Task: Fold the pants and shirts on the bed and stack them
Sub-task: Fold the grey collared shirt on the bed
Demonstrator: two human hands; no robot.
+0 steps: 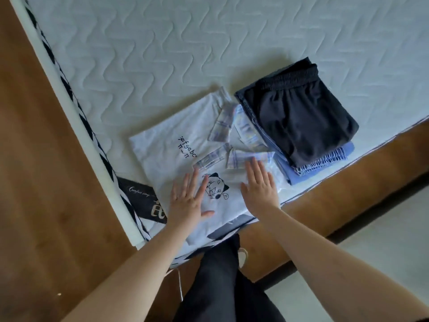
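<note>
Your fingers (197, 182) on the left hand (188, 203) lie straight and slightly spread, flat on the white shirt (162, 145) beside its cat print (216, 189); those of the right hand (261, 184) lie straight and close together, palm down near the plaid collar (234, 140), gripping nothing. The shirt sits at the near corner of the bed (162, 54), partly folded, its lower edge hanging just over the mattress rim. To do this step well, I'd judge you should press and sweep outward from the print toward the edges, flattening the wrinkles before the next fold, and keep the collar square so the bundle stays even. Just beyond your right hand waits the stack: dark pants (299, 112) on top of a blue garment (325, 163), touching the shirt's collar side. Match the shirt's folded width to that stack so it will sit level on top.
</note>
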